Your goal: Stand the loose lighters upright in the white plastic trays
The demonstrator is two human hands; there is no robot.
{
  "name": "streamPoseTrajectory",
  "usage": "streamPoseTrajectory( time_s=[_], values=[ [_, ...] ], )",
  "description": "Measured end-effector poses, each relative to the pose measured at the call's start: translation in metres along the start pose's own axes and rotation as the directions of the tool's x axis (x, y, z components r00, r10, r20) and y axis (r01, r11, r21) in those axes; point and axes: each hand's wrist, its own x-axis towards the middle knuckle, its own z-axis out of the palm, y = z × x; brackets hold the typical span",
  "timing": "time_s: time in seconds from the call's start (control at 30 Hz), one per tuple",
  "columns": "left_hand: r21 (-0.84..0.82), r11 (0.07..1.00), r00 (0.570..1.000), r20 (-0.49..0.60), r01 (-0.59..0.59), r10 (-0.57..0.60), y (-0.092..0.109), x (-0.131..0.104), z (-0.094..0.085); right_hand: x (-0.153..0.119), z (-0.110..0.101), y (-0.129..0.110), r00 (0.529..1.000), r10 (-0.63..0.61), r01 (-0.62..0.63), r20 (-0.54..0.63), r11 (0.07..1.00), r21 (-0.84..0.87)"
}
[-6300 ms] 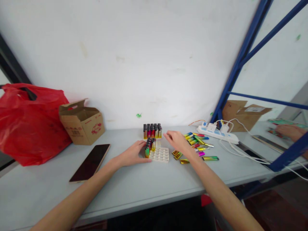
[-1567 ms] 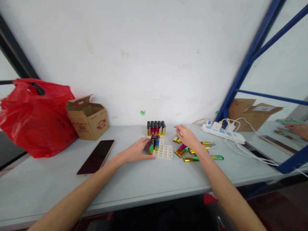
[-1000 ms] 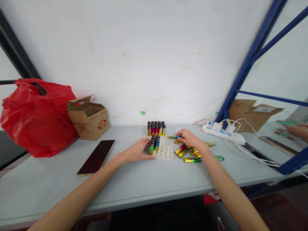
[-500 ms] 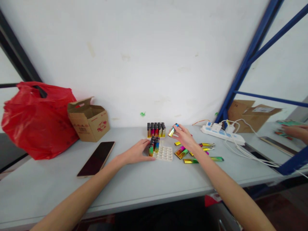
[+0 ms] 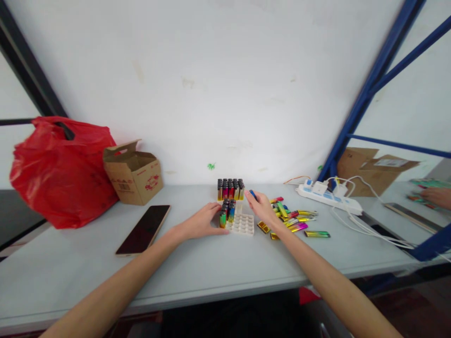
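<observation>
Lighter [image 5: 252, 193] now shows only its blue end from the firmly curled right hand [image 5: 260, 207], near the tray [image 5: 244, 225] but outside it; left hand [image 5: 201, 222], loosely spread, curves beside standing lighters [image 5: 230, 212].

Soft light brightens the wall [image 5: 225, 94], darkness fills the space under the table [image 5: 204, 267], and fine detail blurs.
</observation>
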Motion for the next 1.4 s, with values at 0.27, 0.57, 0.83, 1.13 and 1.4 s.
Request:
streamPoseTrajectory(
  time_s=[0.27, 0.57, 0.83, 1.13, 1.4],
  values=[
    [0.017, 1.000, 0.996, -0.084, 0.009, -0.007, 0.000, 0.001, 0.008, -0.005, 0.006, -0.001, 0.992, -0.044, 0.020, -0.115, 0.979, -0.202],
    [0.018, 1.000, 0.993, -0.121, 0.006, -0.004, 0.003, 0.000, 0.011, -0.009, -0.001, -0.011, 0.994, -0.103, 0.106, 0.029, 0.983, -0.150],
    [0.026, 0.999, 0.992, -0.123, 0.027, -0.024, 0.003, 0.000, 0.013, -0.016, -0.011, -0.029, 0.927, -0.271, 0.347, 0.259, 0.881, -0.322],
    [0.024, 1.000, 0.991, -0.130, 0.020, -0.017, 0.002, 0.000, 0.014, -0.020, -0.007, -0.021, 0.900, -0.152, 0.265, 0.410, 0.935, -0.235],
    [0.018, 1.000, 0.994, -0.111, 0.020, -0.018, 0.000, 0.000, 0.013, -0.015, -0.010, -0.021, 0.823, -0.276, 0.478, 0.496, 0.809, -0.342]
  ],
)
